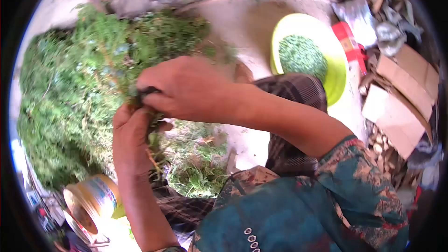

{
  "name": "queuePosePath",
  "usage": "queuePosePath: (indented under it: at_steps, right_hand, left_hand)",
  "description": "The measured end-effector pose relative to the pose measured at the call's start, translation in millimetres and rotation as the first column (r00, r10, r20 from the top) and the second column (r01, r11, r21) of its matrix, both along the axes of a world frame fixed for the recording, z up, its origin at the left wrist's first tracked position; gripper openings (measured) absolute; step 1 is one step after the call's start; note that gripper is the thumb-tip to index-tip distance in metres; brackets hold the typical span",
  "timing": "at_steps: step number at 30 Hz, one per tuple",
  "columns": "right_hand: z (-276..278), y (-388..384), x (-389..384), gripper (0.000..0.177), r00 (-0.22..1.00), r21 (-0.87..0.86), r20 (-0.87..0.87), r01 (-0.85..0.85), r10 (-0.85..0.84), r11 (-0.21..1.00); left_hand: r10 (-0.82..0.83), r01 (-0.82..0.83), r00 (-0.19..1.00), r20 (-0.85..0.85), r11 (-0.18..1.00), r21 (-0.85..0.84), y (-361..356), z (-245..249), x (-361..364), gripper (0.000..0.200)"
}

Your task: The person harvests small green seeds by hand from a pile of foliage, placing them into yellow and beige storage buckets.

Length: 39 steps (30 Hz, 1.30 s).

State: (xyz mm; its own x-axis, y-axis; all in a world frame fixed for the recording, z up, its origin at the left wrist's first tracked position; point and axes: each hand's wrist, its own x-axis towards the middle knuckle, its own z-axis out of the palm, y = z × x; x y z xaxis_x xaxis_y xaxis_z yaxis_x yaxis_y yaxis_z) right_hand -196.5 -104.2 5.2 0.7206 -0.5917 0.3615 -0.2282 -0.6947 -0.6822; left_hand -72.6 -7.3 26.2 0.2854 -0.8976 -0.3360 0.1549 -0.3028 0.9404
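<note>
Left hand (pixel 131 133) and right hand (pixel 186 88) close together at 1 conifer sprig (pixel 154 151)
Beside the evergreen branch pile (pixel 65 93), the left was clamped on the sprig — the right's grip, blurred, could not be told. A yellow tub (pixel 339 77) held green clippings (pixel 302 57).

I hold a slender conifer sprig (pixel 153 151), its thin orange-brown stem and ragged green leaflets trailing down toward me. Its upper end is blurred, so I can't be sure where it meets the heaped conifer branches (pixel 60 98) beyond, which lie tangled, feathery and bright green, mostly to my left.
</note>
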Motion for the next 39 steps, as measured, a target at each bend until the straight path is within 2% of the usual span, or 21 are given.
queuePosePath:
  at_steps: [2, 3, 5, 10, 15, 17, 18, 19, 21, 23, 24, 26, 27, 29, 31, 32, 33, 35, 36, 37, 39]
  right_hand:
    - [-11, -1, -1, 0.016, 0.999, -0.005, 0.004, -0.046, 0.046, 0.999]
    - [-11, -1, -1, 0.016, 1.0, -0.003, -0.018, -0.012, 0.012, 1.0]
    - [-4, -2, 5, 0.017, 0.971, -0.042, -0.228, -0.086, 0.074, 0.995]
    - [-4, -3, 8, 0.017, 0.981, -0.058, -0.192, -0.034, 0.022, 0.998]
    - [-4, -3, 8, 0.015, 0.995, -0.064, -0.098, 0.014, -0.021, 0.998]
    - [-8, -12, 13, 0.017, 1.0, 0.207, -0.004, -0.013, 0.015, 0.978]
    - [-2, -14, 2, 0.019, 0.971, 0.553, 0.224, -0.199, 0.086, 0.809]
    - [5, -17, -11, 0.022, 0.887, 0.759, 0.455, -0.432, 0.077, 0.487]
    - [7, -28, -9, 0.024, 0.853, 0.847, 0.508, -0.47, -0.119, 0.248]
    - [18, -25, -12, 0.022, 0.832, 0.818, 0.537, -0.475, -0.137, 0.325]
    - [20, -24, -12, 0.022, 0.826, 0.809, 0.552, -0.5, -0.11, 0.308]
    - [23, -18, -13, 0.017, 0.887, 0.833, 0.462, -0.436, 0.004, 0.34]
    - [24, -14, -10, 0.017, 0.886, 0.832, 0.463, -0.441, 0.018, 0.337]
    - [20, 0, -1, 0.013, 0.938, 0.641, 0.31, -0.327, 0.156, 0.695]
    - [8, 10, 5, 0.009, 0.918, 0.593, 0.373, -0.35, 0.139, 0.725]
    - [5, 13, 6, 0.009, 0.95, 0.502, 0.296, -0.245, 0.102, 0.829]
    - [4, 16, 7, 0.011, 0.973, 0.39, 0.225, -0.137, 0.05, 0.911]
    - [5, 19, 11, 0.016, 0.983, 0.403, 0.171, -0.125, 0.059, 0.907]
    - [0, 23, 16, 0.016, 0.974, 0.372, 0.224, -0.127, 0.044, 0.919]
    - [-2, 24, 19, 0.017, 0.961, 0.342, 0.276, -0.127, 0.029, 0.931]
    - [-4, 22, 21, 0.018, 0.966, 0.357, 0.251, -0.148, 0.058, 0.922]
  left_hand:
    - [0.006, -0.006, 0.999, -0.036, 1.0, 0.002, -1, -10, 1, 0.015]
    - [0.024, -0.025, 0.997, -0.072, 1.0, -0.007, 0, -14, 2, 0.015]
    - [-0.014, 0.014, 0.999, -0.04, 1.0, -0.005, -1, -19, 4, 0.018]
    - [-0.019, 0.019, 0.997, 0.071, 1.0, -0.001, -1, -29, 13, 0.022]
    - [-0.073, 0.072, 0.996, 0.055, 0.997, 0.007, -3, -31, 27, 0.026]
    - [-0.06, 0.06, 0.996, 0.062, 0.998, 0.001, -3, -32, 25, 0.027]
    - [0.008, -0.009, 0.994, 0.111, 1.0, 0.011, -9, -22, 8, 0.027]
    - [0.094, -0.099, 0.98, 0.177, 0.995, 0.019, -12, -13, -1, 0.026]
    - [0.161, -0.174, 0.981, 0.109, 0.978, 0.114, -12, -10, 6, 0.016]
    - [0.223, -0.221, 0.974, -0.038, 0.974, 0.053, -13, -13, 10, 0.012]
    - [0.254, -0.249, 0.965, -0.06, 0.966, 0.075, -15, -11, 11, 0.01]
    - [0.294, -0.286, 0.951, -0.091, 0.954, 0.091, -15, -11, 17, 0.008]
    - [0.259, -0.25, 0.956, -0.136, 0.965, 0.083, -14, -14, 22, 0.01]
    - [0.232, -0.222, 0.957, -0.176, 0.972, 0.073, -14, -22, 28, 0.012]
    - [0.343, -0.32, 0.893, -0.292, 0.939, 0.125, -16, -31, 31, 0.008]
    - [0.336, -0.309, 0.848, -0.409, 0.942, 0.133, -16, -34, 34, 0.009]
    - [0.336, -0.311, 0.849, -0.408, 0.942, 0.129, -15, -36, 35, 0.009]
    - [0.311, -0.258, 0.783, -0.539, 0.95, 0.174, -14, -36, 39, 0.012]
    - [0.418, -0.347, 0.746, -0.519, 0.909, 0.232, -15, -34, 34, 0.015]
    - [0.417, -0.348, 0.745, -0.52, 0.909, 0.23, -15, -33, 31, 0.015]
    - [0.377, -0.368, 0.83, -0.411, 0.924, 0.103, -15, -30, 27, 0.014]
